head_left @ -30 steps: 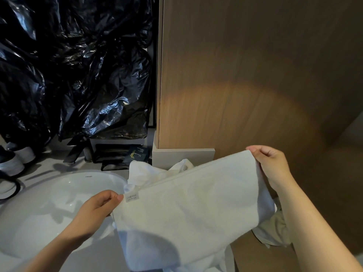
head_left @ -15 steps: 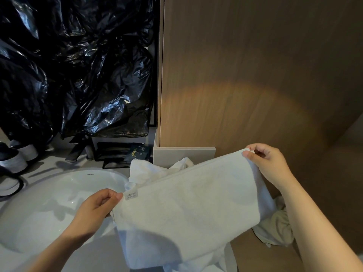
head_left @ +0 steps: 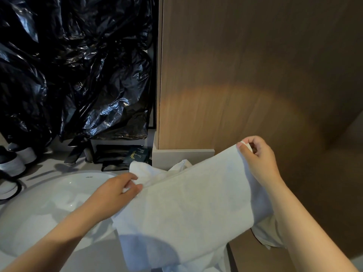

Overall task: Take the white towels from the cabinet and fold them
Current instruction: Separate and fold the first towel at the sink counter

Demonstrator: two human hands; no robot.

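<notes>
The towel [head_left: 196, 209] at lower centre is plain white, the plastic bags [head_left: 74, 71] upper left glossy black, the cabinet panel [head_left: 245, 75] brown wood-grain.

Your towel [head_left: 196, 203] was matt cloth, the bags [head_left: 78, 75] crinkled glossy black plastic, the cabinet panel [head_left: 255, 75] matt wood, the sink [head_left: 49, 203] smooth, glossy

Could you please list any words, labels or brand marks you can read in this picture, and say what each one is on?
Nothing can be read clearly.
Dark packet behind the sink: gold lettering and a logo, too small to read.
Sink: a tiny dark brand mark on its far rim, blurred and unreadable.
White towel, pinched by the left hand and right hand: no label shows.
</notes>
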